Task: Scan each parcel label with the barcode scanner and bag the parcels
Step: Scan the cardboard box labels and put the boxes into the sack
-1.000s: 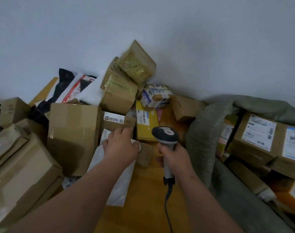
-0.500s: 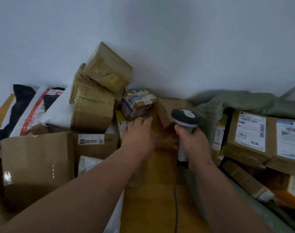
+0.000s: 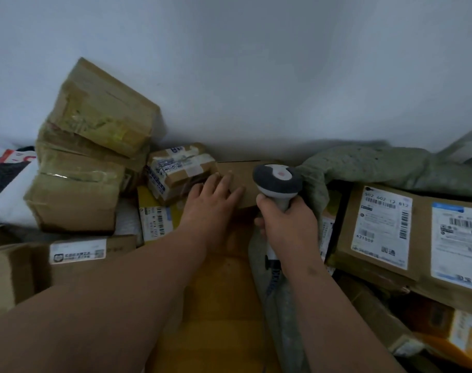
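Brown box [image 3: 237, 181] at 12 o'clock against wall, now under flat left hand [image 3: 212, 204]; a second ago on white mailer. Right hand [image 3: 286, 224] still gripping scanner [image 3: 276, 184], beside green sack [image 3: 364, 165] at 3 o'clock. Next parcel picked, scan pending.

Right-edge parcel label [image 3: 460, 243] cut off by frame (print blurred); scanner cable [image 3: 273, 275] behind the wrist.

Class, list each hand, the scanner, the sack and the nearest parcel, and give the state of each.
Left hand: open, fingers resting on brown box.
Right hand: grips scanner handle.
Barcode scanner: held upright.
Brown box: closed.
Green sack: open, parcels inside.
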`<control>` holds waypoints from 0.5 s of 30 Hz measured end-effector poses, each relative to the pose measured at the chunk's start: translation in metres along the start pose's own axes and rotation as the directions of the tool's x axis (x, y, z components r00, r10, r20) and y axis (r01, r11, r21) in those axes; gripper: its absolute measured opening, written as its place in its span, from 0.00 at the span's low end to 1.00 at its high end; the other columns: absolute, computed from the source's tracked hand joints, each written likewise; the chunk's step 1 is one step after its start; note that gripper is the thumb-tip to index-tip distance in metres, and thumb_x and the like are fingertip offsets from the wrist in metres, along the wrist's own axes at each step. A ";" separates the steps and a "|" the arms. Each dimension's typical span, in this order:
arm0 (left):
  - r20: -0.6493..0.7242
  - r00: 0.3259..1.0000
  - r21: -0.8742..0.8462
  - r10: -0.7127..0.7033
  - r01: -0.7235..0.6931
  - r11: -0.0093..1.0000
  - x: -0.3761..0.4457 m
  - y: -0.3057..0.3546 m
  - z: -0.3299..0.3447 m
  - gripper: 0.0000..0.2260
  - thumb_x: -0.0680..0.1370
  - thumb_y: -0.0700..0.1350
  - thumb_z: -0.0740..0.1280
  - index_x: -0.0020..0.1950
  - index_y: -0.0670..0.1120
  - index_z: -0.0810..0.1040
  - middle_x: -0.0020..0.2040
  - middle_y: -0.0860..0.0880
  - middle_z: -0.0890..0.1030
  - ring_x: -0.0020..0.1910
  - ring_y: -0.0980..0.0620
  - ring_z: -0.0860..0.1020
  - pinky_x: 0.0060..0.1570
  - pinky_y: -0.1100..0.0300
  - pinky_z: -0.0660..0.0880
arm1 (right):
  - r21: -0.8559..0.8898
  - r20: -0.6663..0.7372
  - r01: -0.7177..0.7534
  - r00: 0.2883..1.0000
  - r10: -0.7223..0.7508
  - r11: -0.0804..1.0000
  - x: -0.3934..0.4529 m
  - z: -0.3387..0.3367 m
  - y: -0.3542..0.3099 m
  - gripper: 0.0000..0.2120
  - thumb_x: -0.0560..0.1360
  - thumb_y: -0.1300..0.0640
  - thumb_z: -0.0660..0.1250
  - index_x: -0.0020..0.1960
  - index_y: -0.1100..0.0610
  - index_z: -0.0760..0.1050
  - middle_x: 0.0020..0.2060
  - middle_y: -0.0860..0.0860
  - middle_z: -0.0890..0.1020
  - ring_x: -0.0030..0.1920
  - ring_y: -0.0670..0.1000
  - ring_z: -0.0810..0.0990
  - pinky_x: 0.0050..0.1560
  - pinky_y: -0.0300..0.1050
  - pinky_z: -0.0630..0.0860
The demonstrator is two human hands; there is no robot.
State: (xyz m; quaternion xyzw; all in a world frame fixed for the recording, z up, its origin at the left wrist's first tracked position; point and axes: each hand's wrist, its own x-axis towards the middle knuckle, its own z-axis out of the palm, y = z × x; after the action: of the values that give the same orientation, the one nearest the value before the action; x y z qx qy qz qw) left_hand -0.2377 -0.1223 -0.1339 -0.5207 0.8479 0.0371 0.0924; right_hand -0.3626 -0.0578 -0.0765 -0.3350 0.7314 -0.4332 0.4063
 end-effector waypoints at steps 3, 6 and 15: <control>-0.045 0.998 0.040 0.033 -0.032 0.999 0.005 -0.003 -0.002 0.35 0.75 0.53 0.68 0.77 0.56 0.53 0.79 0.47 0.52 0.77 0.41 0.52 0.72 0.42 0.56 | -0.017 0.016 0.020 1.000 -0.020 1.000 0.002 -0.001 0.000 0.07 0.76 0.51 0.70 0.48 0.49 0.72 0.45 0.56 0.83 0.47 0.58 0.83 0.53 0.61 0.80; -0.116 0.990 0.080 0.077 -0.068 0.994 0.005 -0.008 -0.006 0.30 0.77 0.53 0.66 0.75 0.56 0.57 0.78 0.48 0.58 0.75 0.43 0.57 0.71 0.44 0.58 | 0.008 0.022 0.009 1.000 -0.010 1.000 -0.001 -0.001 0.001 0.08 0.76 0.50 0.71 0.45 0.45 0.71 0.45 0.55 0.84 0.48 0.57 0.83 0.53 0.60 0.80; -0.346 0.938 -0.121 0.019 -0.065 0.990 -0.025 -0.021 -0.050 0.22 0.76 0.56 0.66 0.68 0.53 0.69 0.68 0.50 0.72 0.67 0.45 0.68 0.64 0.46 0.67 | 0.079 -0.023 0.061 0.998 -0.059 0.995 -0.025 -0.006 -0.012 0.07 0.76 0.54 0.70 0.41 0.49 0.74 0.37 0.56 0.83 0.42 0.58 0.82 0.48 0.58 0.80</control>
State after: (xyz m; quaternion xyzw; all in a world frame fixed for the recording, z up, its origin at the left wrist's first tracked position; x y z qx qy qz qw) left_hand -0.2138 -0.1183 -0.0793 -0.5059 0.8576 0.0030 -0.0925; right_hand -0.3553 -0.0391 -0.0563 -0.3357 0.7075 -0.4775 0.3985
